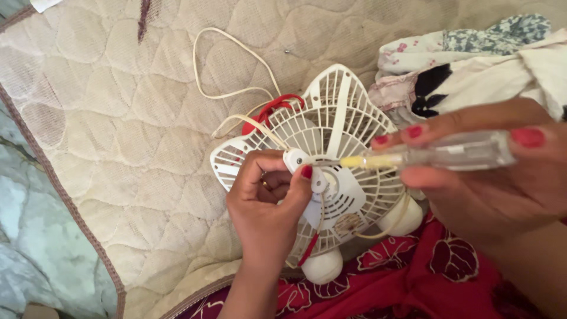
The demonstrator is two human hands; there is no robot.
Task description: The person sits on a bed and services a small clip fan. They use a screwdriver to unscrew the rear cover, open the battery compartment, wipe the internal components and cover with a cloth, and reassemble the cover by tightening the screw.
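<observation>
- Two hands work on a white fan (331, 153) lying on a quilt (118, 118).
- Left hand (266, 201) pinches a small white part (295, 159) on the fan's back.
- Right hand (490, 171) grips a clear screwdriver (437, 153), tip at that part.

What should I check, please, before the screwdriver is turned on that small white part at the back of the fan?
1. Left hand pinches the small white part steady: ok.
2. Right hand grips the clear-handled screwdriver firmly: ok.
3. Screwdriver tip seated in a screw: cannot tell, the thumb hides it.
4. White fan grille rests flat on the quilted mat: ok.
5. Cream cord and red wires away from the tip: ok.
6. Cord unplugged: cannot tell, its end is out of view.
</observation>
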